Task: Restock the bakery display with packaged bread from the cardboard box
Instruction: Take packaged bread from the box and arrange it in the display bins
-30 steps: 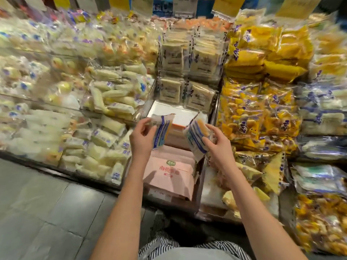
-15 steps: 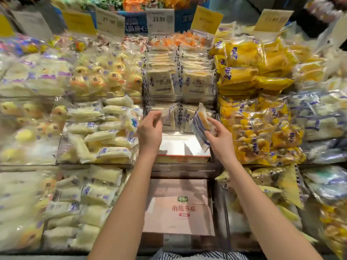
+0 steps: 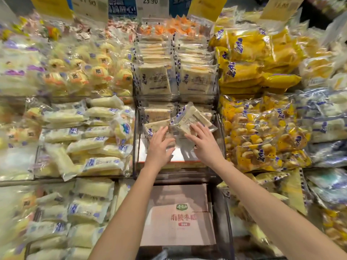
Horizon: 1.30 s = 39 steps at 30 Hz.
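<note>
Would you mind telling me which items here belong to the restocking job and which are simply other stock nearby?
In the job:
- left hand and right hand, each on a bread packet
- left packet, right packet
- clear middle bin
- cardboard box

Just nearby:
- yellow bags
- pale rolls
- price tags

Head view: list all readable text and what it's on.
"23.90": white price sign, top centre.
"21.90", top cut off: white price sign, top left.
"南酸枣糕": pink cardboard box, under a small green logo that is too blurred to read.
"蒸": labels on the round buns, left.
Yellow price signs, the blue banner, and the print on the sliced bread packs are too blurred to read.
</note>
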Motion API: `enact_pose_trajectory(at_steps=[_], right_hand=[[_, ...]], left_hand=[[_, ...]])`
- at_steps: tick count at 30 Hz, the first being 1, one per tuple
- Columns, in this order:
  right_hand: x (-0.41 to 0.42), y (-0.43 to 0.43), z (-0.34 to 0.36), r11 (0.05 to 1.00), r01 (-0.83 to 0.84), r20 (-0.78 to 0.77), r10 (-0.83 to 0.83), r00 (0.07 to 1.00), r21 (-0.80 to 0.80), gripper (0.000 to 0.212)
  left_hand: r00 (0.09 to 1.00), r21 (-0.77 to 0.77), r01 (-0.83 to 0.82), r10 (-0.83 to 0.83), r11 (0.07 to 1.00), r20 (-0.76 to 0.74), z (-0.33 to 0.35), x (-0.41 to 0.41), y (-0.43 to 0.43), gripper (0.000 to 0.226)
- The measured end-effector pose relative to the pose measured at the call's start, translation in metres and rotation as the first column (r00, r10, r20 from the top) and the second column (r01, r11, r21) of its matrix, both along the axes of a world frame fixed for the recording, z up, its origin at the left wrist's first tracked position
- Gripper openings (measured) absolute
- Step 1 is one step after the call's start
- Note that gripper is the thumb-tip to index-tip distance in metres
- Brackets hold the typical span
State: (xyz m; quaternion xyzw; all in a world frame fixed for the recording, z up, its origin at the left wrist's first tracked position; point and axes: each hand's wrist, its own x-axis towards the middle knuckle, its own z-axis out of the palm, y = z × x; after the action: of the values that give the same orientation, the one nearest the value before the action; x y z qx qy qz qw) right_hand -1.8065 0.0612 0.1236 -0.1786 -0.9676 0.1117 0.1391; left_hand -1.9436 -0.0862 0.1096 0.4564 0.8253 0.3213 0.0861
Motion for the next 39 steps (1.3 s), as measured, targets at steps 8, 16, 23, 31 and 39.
enact_pose_trajectory(at_steps=[8,16,23,31,39], right_hand=[[-0.006,0.004,-0.002,0.988,0.146,0.0,-0.146,0.989,-0.057,0.042],[-0.029,0.016,0.01,0.955,0.291,0.14,-0.281,0.95,-0.058,0.083],[-0.024,0.026,0.03,0.921,0.239,0.102,-0.217,0.971,-0.308,0.09],[-0.026,0.021,0.057,0.882,0.242,0.206,-0.17,0.964,-0.404,0.096],[-0.05,0.013,0.063,0.927,0.227,0.268,-0.147,0.952,-0.298,0.036]], left_hand=[[0.972,-0.137,-0.233,0.23,0.963,-0.037,0.021,-0.02,0.01,0.062],[0.95,-0.282,-0.228,0.149,0.932,-0.275,0.03,-0.041,0.012,0.074],[0.944,-0.357,-0.157,0.034,0.921,-0.327,0.04,-0.05,0.015,0.061],[0.943,-0.21,-0.039,-0.033,0.977,-0.332,0.048,-0.059,0.014,0.043],[0.895,-0.198,0.038,-0.121,0.979,-0.428,0.052,-0.075,0.02,0.041]])
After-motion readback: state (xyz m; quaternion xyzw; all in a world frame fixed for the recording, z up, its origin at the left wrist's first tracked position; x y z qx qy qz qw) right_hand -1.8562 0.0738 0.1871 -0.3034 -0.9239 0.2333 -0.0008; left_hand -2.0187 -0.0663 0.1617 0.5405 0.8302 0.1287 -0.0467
